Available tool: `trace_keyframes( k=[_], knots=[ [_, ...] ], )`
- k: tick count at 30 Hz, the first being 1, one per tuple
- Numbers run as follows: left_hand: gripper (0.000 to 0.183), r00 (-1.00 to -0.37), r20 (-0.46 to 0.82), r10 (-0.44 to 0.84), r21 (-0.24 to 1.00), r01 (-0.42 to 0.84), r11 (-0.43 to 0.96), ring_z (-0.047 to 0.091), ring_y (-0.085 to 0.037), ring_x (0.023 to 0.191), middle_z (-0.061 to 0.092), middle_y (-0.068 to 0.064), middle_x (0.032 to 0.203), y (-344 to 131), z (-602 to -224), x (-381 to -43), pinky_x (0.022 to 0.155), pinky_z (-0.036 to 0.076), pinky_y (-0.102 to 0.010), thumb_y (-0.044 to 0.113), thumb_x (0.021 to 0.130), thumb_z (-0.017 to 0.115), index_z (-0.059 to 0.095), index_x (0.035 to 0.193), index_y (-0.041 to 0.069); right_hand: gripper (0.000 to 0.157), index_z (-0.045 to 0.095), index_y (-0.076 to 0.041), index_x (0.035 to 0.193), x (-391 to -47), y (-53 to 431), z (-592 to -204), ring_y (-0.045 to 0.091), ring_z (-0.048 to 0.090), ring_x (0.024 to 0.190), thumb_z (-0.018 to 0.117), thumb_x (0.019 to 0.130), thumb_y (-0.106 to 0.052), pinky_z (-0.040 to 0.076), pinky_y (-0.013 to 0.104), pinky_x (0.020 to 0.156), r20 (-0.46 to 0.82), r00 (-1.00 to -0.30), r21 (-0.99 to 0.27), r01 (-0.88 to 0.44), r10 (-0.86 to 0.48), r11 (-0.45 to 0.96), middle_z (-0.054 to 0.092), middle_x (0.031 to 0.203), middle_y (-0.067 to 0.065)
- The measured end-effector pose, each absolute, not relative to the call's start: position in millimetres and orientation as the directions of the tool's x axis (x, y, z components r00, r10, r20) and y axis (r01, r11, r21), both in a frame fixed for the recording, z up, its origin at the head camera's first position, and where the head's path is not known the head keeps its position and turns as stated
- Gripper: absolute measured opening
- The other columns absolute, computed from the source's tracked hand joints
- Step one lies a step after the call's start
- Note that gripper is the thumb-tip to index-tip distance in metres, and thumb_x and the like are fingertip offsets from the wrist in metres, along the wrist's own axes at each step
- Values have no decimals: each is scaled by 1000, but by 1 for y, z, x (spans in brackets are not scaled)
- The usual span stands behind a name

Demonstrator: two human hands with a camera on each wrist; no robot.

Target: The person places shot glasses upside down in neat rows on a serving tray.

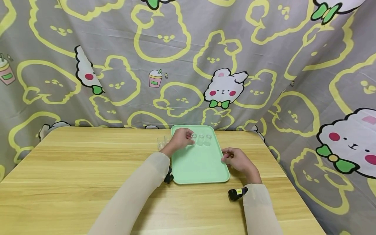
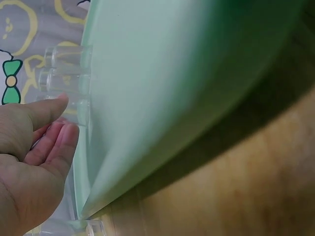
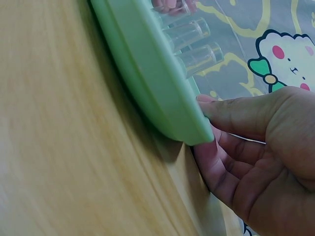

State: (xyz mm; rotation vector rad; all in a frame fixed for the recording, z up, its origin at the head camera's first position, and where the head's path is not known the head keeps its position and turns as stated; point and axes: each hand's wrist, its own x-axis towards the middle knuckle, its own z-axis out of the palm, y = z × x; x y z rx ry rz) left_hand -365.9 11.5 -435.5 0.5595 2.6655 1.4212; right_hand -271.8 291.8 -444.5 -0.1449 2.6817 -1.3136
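Note:
A light green tray (image 1: 199, 166) lies on the table, with three small clear glasses standing in a row near its far end. My left hand (image 1: 181, 138) reaches over the tray's left side, thumb and fingers around the leftmost glass (image 2: 76, 111) of the row. The middle glass (image 1: 201, 139) and the right glass (image 1: 208, 139) stand close beside it. On the tray's right edge, my right hand (image 1: 237, 159) grips the rim, thumb on top and fingers beneath, as the right wrist view shows at the rim (image 3: 194, 118).
More clear glasses (image 1: 161, 143) stand on the wooden table (image 1: 88, 169), left of the tray and partly behind the left forearm. A grey curtain (image 1: 117, 42) with yellow cartoon outlines hangs along the table's back and right. A black camera (image 1: 235, 194) is on the right wrist.

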Motion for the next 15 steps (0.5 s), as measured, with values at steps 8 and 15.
trace_keyframes(
  k=[8, 15],
  knots=[
    [37, -929, 109, 353, 813, 288, 506, 67, -25, 106, 71, -12, 112, 11, -433, -364, 93, 55, -35, 6, 88, 81, 70, 123, 0, 38, 60, 5, 135, -272, 291, -444, 24, 56, 90, 67, 99, -6, 55, 34, 76, -97, -983, -798, -16, -155, 603, 60, 101, 11],
    [40, -937, 101, 333, 809, 272, 521, 65, -25, 108, 70, -12, 115, 12, -426, -363, 94, 54, -37, 8, 89, 80, 68, 126, -1, 37, 60, 6, 134, -271, 291, -444, 24, 56, 88, 66, 99, -5, 54, 34, 73, -86, -984, -795, -28, -159, 606, 60, 100, 12]
  ],
)
